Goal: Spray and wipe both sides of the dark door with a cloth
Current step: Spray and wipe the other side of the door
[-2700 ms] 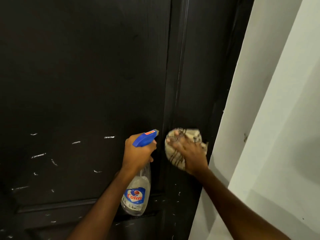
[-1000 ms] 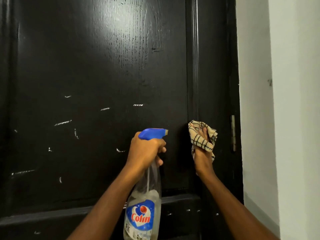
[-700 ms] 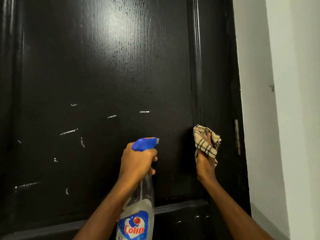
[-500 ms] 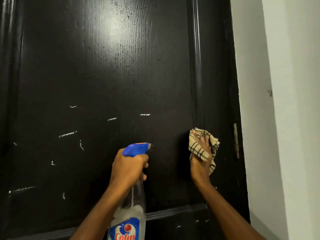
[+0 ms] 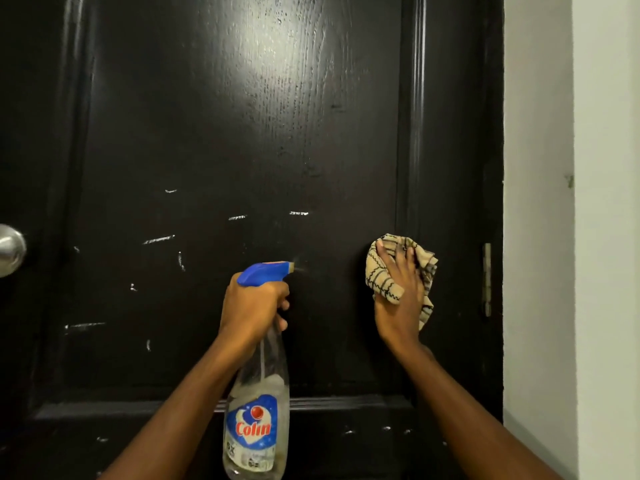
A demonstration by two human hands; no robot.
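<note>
The fingers of the left hand were curled tight round the neck of the spray bottle, just under its blue trigger head, and a faint mist was seen at the nozzle, toward two o'clock. The fingers of the right hand were spread straight and pressed flat on the cloth, which was pinned against the dark door at three o'clock from the nozzle, beside the raised moulding. The cloth was judged soft, light and limp, best bunched under the palm so that no loose tail dragged. The bottle's clear plastic was judged slippery once wet, so the neck below the trigger was thought the sound hold. The door was judged stiff and heavy, yet liable to swing on its hinge under a hard push. The right thumb was hidden under a fold of cloth, and the trigger finger behind the left hand. The knob was cut off at nine o'clock and the bottle's base at six. How much liquid was left could not be made out, nor whether the white marks were scratches or paint. The door's other side was not shown.
</note>
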